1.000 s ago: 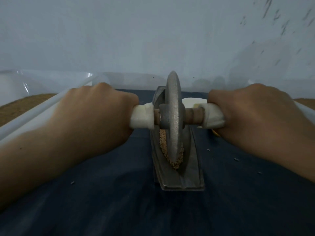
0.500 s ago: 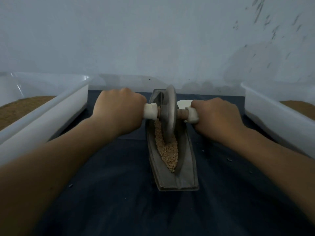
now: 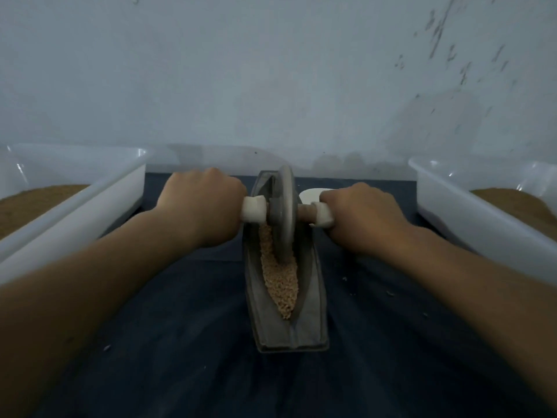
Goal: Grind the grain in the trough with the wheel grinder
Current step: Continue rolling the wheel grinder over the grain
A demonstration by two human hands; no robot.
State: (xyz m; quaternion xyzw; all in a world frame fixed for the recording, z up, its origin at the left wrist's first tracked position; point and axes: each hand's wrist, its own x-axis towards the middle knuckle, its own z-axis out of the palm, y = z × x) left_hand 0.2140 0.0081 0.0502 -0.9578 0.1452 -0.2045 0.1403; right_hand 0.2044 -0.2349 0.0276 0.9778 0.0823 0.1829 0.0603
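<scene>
Two bare hands on one grinder: the left hand [image 3: 202, 206] is curled round the white-wrapped left end of a brown wooden handle [image 3: 306, 214], and the right hand [image 3: 361, 218] is curled round the white-wrapped right end. The knuckles are up and both forearms reach in from the near edge. The handle passes through the hub of a single grey metal disc wheel [image 3: 284, 215], which stands upright on its rim in the far half of one long, grey, boat-shaped metal trough [image 3: 313, 297].

A ridge of pale tan crushed grain [image 3: 280, 279] lies in the trough's groove, touching the wheel's near rim and tapering to a point towards the near end. The wheel hides the groove behind it, and the fists cover the handle's tips.

The trough lies lengthwise on a dark blue cloth [image 3: 180, 327], between the two forearms. Just behind the right hand a small white rounded object [image 3: 310, 194] shows in part, the rest hidden by the knuckles; what it is cannot be told.

Two white plastic containers flank the cloth, the left tub [image 3: 90, 200] and the right tub [image 3: 467, 212], each holding one heap of brown powdery material [image 3: 33, 203]. A few pale specks [image 3: 107, 347] lie scattered on the cloth on both sides of the trough. A pale, smudged wall [image 3: 271, 70] closes off the back
</scene>
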